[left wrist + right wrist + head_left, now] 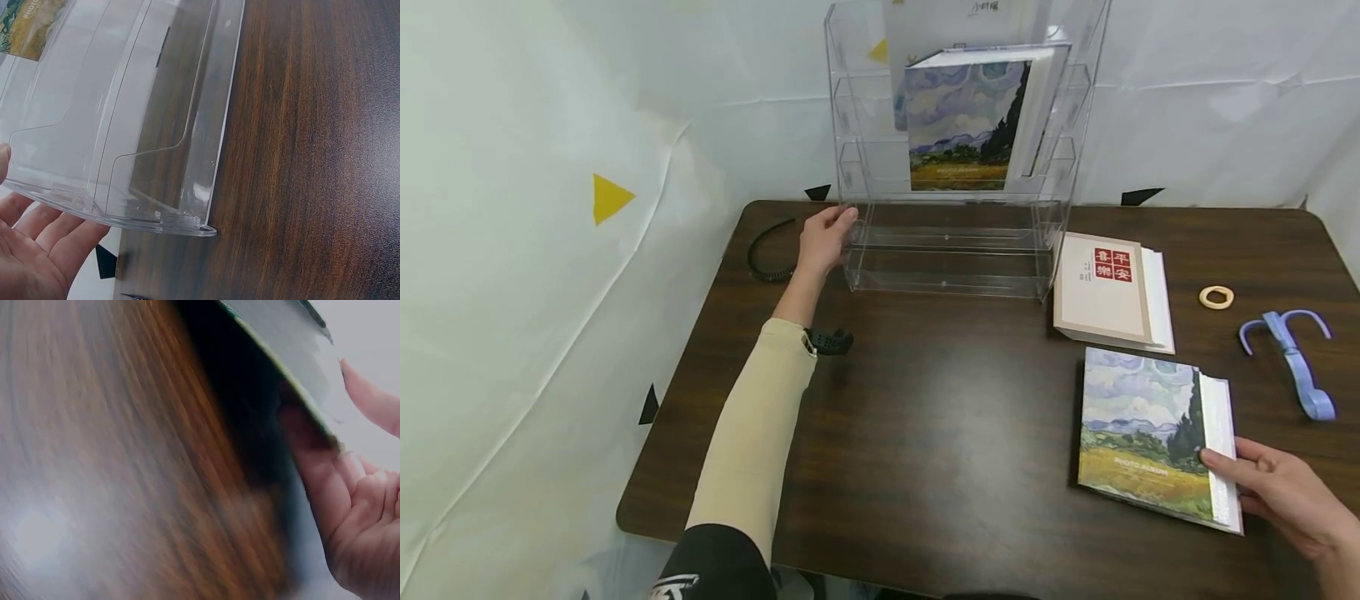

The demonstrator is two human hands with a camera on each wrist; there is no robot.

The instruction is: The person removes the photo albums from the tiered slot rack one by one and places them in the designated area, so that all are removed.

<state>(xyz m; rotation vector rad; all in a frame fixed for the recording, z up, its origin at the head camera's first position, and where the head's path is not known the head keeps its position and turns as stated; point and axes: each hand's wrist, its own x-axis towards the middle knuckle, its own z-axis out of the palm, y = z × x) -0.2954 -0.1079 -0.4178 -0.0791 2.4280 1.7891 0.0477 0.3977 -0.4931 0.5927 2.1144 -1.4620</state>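
Observation:
My left hand [826, 242] grips the left side of a clear acrylic rack [946, 285] at the back of the table. In the left wrist view, the fingers of that hand lie under the rack's curved side edge [150, 226], with part of the thumb at the frame's border. At the front right, my right hand [1285, 496] pinches the white page edge of a photo album [1138, 433] with a painted landscape cover. The right wrist view shows fingers [315, 459] beneath the album's tilted cover and the thumb above. A matching album [962, 125] stands inside the rack.
A cream album [1101, 287] with red characters lies right of the rack. Farther right are a pale ring [1216, 297] and a blue ribbon-like strap with hooks [1296, 358]. A black coiled cord [767, 273] lies near the left hand. White sheeting [760, 133] hangs behind the table.

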